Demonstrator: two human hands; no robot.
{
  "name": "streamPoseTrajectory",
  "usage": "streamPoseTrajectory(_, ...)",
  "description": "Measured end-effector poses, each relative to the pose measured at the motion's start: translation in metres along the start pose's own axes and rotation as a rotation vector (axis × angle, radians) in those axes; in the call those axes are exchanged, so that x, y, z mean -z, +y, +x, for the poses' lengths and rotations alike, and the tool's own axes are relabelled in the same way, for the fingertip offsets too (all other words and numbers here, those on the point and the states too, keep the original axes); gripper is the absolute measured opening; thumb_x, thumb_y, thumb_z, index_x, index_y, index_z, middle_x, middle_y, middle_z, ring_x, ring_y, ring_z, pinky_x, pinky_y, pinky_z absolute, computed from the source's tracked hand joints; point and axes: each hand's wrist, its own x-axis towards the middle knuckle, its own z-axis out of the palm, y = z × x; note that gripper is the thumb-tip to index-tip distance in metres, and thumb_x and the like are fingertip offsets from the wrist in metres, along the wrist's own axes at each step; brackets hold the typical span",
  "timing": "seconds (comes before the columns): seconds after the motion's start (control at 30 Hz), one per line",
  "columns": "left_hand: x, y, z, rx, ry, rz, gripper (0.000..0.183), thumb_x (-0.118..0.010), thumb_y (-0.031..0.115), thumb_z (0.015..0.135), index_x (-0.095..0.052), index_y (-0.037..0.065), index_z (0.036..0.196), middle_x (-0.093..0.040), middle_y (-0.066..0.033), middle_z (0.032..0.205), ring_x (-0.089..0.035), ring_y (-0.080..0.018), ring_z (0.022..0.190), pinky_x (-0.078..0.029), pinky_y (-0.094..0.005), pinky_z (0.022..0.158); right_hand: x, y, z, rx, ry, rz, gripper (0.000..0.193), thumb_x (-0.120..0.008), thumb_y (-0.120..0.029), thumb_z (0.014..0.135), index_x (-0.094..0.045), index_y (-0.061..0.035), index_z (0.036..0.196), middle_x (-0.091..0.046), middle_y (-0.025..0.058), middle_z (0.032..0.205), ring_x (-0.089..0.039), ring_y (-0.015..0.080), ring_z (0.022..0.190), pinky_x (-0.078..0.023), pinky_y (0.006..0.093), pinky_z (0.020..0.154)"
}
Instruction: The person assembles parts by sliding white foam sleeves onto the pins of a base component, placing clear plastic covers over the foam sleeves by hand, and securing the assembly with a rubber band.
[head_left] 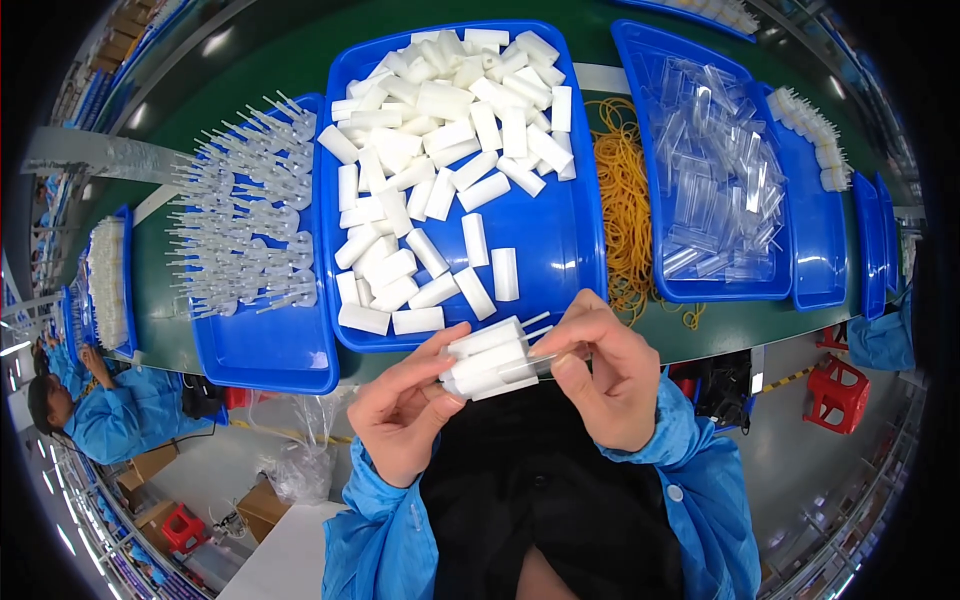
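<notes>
One bundle of white blocks (488, 362) is held just beside the near rim of the blue tray (555, 285), its long axis tilted slightly up toward the right. Its left end is gripped by the curled thumb and fingers of the left hand (405, 410). At its right end, a clear plastic piece (544, 368) is pinched by the nearly closed right hand (612, 378), below two thin white rods (537, 318); whether the blocks are touched there cannot be told.

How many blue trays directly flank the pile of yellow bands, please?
2: the left tray, holding white blocks, and the right tray, holding clear pieces. The yellow bands lie between them; both trays show plainly.
</notes>
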Motion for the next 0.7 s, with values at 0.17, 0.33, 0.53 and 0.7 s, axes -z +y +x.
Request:
streamPoseTrajectory(0.17, 0.003, -0.001, -0.002, -0.049, -0.016, 0.077, 0.031, -0.064, -0.008, 0.076, -0.057, -0.008, 0.106, -0.050, -0.0322, 0.118, -0.056, -0.0319, 0.106, -0.050, -0.0358, 0.085, 0.002, -0.004, 0.003, 0.048, -0.054, -0.095, 0.013, -0.059, -0.001, 0.080, -0.061, -0.0028, 0.092, -0.055, 0.0051, 0.077, -0.043, 0.0134, 0.066, -0.035, 0.0247, 0.062)
streamPoseTrajectory(0.33, 0.003, -0.001, 0.000, 0.004, 0.025, -0.015, 0.029, -0.063, -0.008, 0.076, -0.057, -0.007, 0.104, -0.050, -0.0332, 0.118, -0.057, -0.0321, 0.106, -0.050, -0.0365, 0.086, 0.009, -0.003, 0.005, 0.178, -0.016, -0.244, 0.014, -0.062, -0.002, 0.079, -0.062, -0.0023, 0.093, -0.056, 0.0051, 0.078, -0.046, 0.0144, 0.072, -0.037, 0.0256, 0.067)
streamPoseTrajectory(0.53, 0.003, -0.001, 0.001, 0.008, 0.017, -0.116, 0.026, -0.062, -0.008, 0.077, -0.057, -0.008, 0.102, -0.048, -0.0337, 0.120, -0.057, -0.0323, 0.106, -0.050, -0.0360, 0.086, 0.020, 0.005, -0.001, 0.019, 0.024, -0.089, 0.022, -0.066, -0.006, 0.078, -0.061, -0.0016, 0.099, -0.056, 0.0050, 0.084, -0.047, 0.0147, 0.078, -0.038, 0.0255, 0.067)
streamPoseTrajectory(0.7, 0.003, -0.004, 0.001, 0.074, -0.042, -0.138, 0.030, -0.067, -0.009, 0.072, -0.058, -0.009, 0.101, -0.049, -0.0336, 0.118, -0.058, -0.0315, 0.104, -0.053, -0.0353, 0.082, 0.027, 0.002, 0.004, 0.081, -0.092, -0.241, 0.027, -0.067, -0.005, 0.077, -0.059, -0.0008, 0.102, -0.055, 0.0059, 0.088, -0.047, 0.0140, 0.079, -0.038, 0.0250, 0.069)
